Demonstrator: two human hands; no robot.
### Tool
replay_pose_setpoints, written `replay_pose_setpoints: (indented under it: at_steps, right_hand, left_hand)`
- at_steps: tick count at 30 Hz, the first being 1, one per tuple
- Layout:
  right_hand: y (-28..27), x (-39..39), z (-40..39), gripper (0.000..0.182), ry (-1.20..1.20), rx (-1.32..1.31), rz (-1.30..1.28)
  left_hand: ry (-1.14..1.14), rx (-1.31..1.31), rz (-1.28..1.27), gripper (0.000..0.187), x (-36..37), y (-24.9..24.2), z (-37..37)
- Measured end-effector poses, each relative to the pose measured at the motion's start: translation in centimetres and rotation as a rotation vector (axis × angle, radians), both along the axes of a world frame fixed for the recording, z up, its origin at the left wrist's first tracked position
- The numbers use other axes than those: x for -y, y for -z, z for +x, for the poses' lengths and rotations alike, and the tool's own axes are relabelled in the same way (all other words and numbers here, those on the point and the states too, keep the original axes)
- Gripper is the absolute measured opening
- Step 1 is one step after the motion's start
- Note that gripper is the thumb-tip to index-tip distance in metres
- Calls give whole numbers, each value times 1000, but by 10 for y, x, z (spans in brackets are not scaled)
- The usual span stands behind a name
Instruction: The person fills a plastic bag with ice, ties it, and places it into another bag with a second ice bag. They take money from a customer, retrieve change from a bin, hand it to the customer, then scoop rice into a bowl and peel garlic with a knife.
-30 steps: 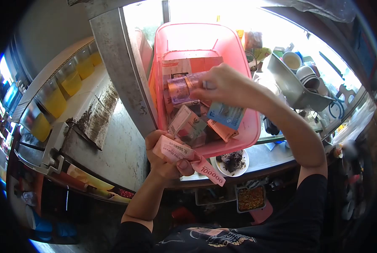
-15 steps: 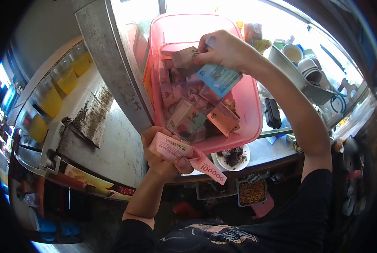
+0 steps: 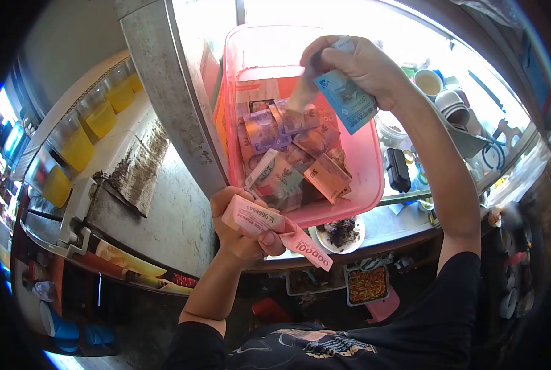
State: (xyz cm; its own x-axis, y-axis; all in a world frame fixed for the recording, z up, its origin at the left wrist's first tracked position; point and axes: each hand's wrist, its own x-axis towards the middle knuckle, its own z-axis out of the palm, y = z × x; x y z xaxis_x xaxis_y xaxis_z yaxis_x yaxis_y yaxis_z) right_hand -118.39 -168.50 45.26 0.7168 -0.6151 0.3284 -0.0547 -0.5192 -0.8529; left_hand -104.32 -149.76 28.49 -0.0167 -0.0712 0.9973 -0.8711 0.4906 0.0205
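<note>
Gripping folded pink paper money marked 100000 (image 3: 250,217): left hand (image 3: 234,245), at near-left corner of pink translucent plastic tub (image 3: 366,182). Loose multicoloured paper banknotes (image 3: 262,132) lie in tub, between hands. Right hand (image 3: 366,66), well apart, clamps blue paper banknote (image 3: 347,103) above tub's right side.

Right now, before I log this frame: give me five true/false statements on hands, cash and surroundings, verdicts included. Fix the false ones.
1. The left hand grips a pink banknote printed 100000. True.
2. The right hand is empty. False: it holds a blue banknote.
3. Purple banknotes lie inside the pink plastic tub. True.
4. The row of clear cups holds red liquid. False: the liquid is yellow.
5. The white dish by the tub's near edge is bare. False: it has something dark in it.
</note>
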Motion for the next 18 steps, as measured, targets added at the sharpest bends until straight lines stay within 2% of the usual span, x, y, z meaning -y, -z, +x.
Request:
replay_pose_setpoints:
  at_steps: [1,3,4,5,6,7,8,9,10,12,13,14,15,16,18]
  right_hand:
    - [-1,-4,-3,17,4,-3,4]
    - [-3,-17,-8,19,-93,-269,-186]
    - [1,-20,-7,17,-188,-449,-454]
    - [7,-28,-5,17,-187,-448,-452]
    - [14,-40,0,16,-211,-590,-485]
    - [20,-49,3,15,-236,-733,-518]
    - [29,-52,5,15,-236,-733,-518]
    - [41,-53,7,17,-222,-716,-663]
    - [50,-52,10,20,-207,-695,-807]
    - [60,-48,16,21,-211,-707,-788]
    - [61,-46,18,23,-216,-718,-771]
    - [60,-42,19,23,-218,-716,-775]
    - [54,-35,21,24,-253,-695,-716]
    - [48,-30,21,25,-288,-674,-659]
    - [34,-25,14,25,-271,-627,-635]
  left_hand:
    - [4,-3,4,46,-1,3,2]
    - [78,-4,86,6,-2,10,7]
    - [79,-4,86,6,-2,11,9]
    - [105,-18,98,10,-3,13,11]
    - [131,-32,110,20,-3,14,11]
    - [132,-32,110,20,-2,17,8]
    - [395,-279,158,29,-1,21,2]
    - [655,-527,205,39,-1,24,-1]
    - [654,-528,207,39,-2,22,2]
    - [571,-158,218,46,-2,15,10]
    - [569,-157,215,46,-2,16,8]
    - [385,-213,151,18,-2,16,3]
    - [201,-267,85,31,-1,16,0]
    - [197,-267,79,31,0,13,-2]
    - [78,-86,-88,18,6,5,-4]
